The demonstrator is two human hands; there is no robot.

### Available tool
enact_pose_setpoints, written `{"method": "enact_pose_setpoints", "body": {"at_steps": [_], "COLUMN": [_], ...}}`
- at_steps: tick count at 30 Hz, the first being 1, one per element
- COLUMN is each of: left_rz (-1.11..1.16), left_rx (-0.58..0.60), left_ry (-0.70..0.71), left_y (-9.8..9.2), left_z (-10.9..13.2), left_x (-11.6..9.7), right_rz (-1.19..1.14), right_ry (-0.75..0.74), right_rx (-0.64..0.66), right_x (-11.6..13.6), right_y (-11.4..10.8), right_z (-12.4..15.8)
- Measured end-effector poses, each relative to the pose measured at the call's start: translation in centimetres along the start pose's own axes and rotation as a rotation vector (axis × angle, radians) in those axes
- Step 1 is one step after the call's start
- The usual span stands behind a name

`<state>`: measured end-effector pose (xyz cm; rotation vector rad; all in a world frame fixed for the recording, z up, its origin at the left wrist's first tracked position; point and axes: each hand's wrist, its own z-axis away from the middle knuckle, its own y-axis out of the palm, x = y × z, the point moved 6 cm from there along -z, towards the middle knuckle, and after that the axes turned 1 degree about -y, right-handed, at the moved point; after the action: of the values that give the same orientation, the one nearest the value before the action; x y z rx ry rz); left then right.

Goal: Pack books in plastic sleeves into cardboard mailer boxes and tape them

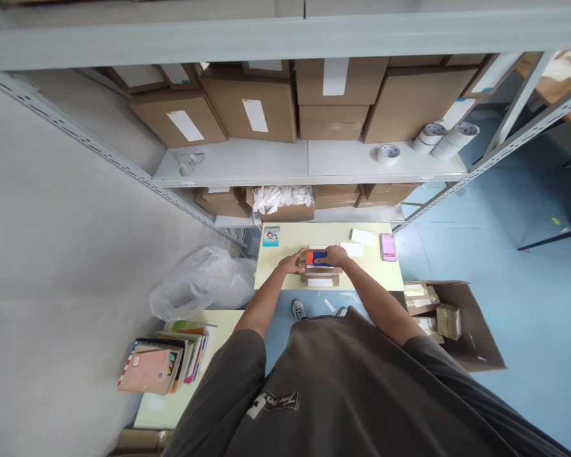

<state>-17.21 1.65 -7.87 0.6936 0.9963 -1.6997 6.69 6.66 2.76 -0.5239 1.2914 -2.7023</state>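
Observation:
A blue and orange tape dispenser (318, 258) lies across a small cardboard box (321, 270) at the front of the pale yellow table (285, 277). My right hand (335, 256) is closed round the dispenser's right end. At the box's left end, my left hand (292, 262) grips it with fingers and thumb. Nearest my body, another small cardboard box (309, 282) with a white label sits at the table's edge. White paper slips (362, 236) lie behind my right hand. The dispenser and my fingers hide part of the upper box.
A pink pack (387, 247) and a blue card (271, 236) rest on the table. Shelves (266, 155) with cartons and tape rolls (388, 154) rise behind. An open carton (480, 336) of small boxes stands right; a plastic bag (200, 285) and stacked books (147, 371) are left.

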Motion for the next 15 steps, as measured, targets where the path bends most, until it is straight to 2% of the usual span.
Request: {"method": "enact_pose_setpoints", "body": {"at_steps": [2,4,9,11,13,15], "left_rz": [-0.063,-0.101,-0.175,-0.252,-0.338,-0.407], "left_rx": [0.038,0.045,0.085,0.1,0.128,0.165], "left_ry": [-0.039,-0.049,-0.042,-0.023,-0.007,-0.001], "left_y": [0.3,0.2,0.6,0.9,1.1,1.4], "left_z": [0.1,0.2,0.4,0.6,0.8,1.0], "left_x": [-0.1,-0.4,-0.9,-1.1,-1.2,-1.4], "right_rz": [-0.002,0.007,0.018,0.027,0.031,0.04], "right_ry": [0.026,0.044,0.158,0.222,0.268,0.293], "right_rx": [-0.003,-0.006,-0.047,-0.047,-0.044,-0.054], "right_x": [-2.8,-6.7,-19.1,-23.1,-25.1,-24.9], "right_y": [-0.6,-1.3,-2.2,-2.2,-2.1,-1.7], "right_z": [0.4,1.2,4.8,6.2,6.9,6.6]}}
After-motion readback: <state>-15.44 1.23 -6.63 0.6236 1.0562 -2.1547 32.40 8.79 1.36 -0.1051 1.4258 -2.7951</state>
